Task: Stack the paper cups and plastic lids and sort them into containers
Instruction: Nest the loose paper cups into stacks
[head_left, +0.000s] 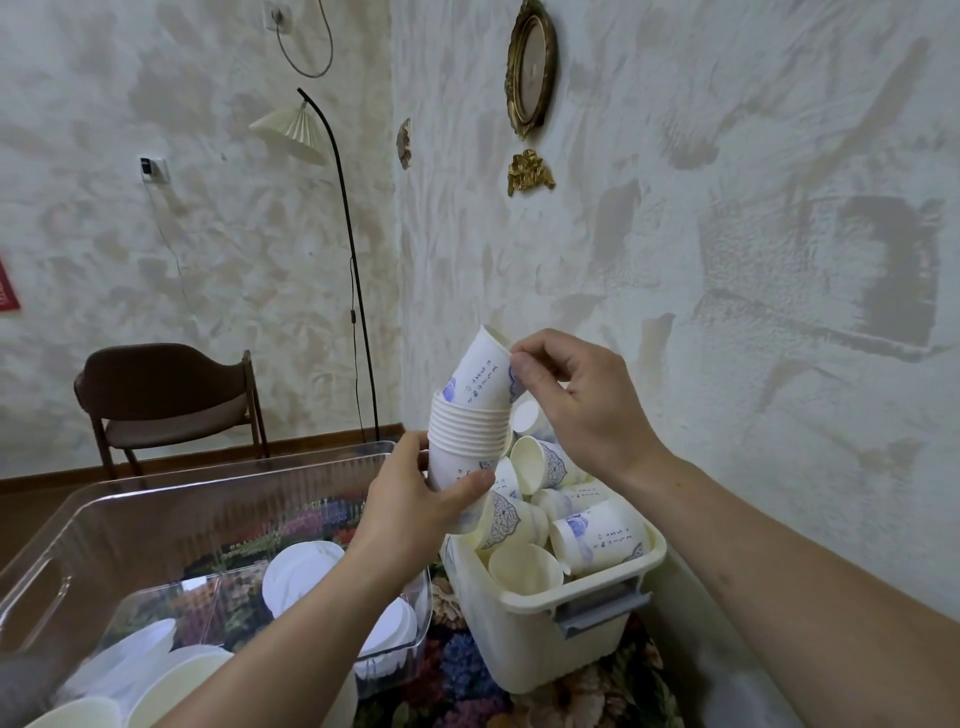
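my left hand (415, 499) grips cup stack (467, 441) at frame centre; right hand (566, 400) pinches top cup (480, 374) rim. paper light, crushable; i hold walls gently.

Flower-printed surface (457, 675), covered in a dark cloth of blue, orange and cream blooms, pushed up against the mottled plaster wall on the right. Resting directly on it: clear rectangular plastic tub (47, 582) on the left, with a cut-out handle in its near wall and the floral print showing through its bottom; just beside it on the right, cream rectangular plastic bin (519, 639) with a grey clip handle on its near end. Narrow strip of cloth visible between the two containers. Near left edge hidden behind cream rims at the bottom of view.
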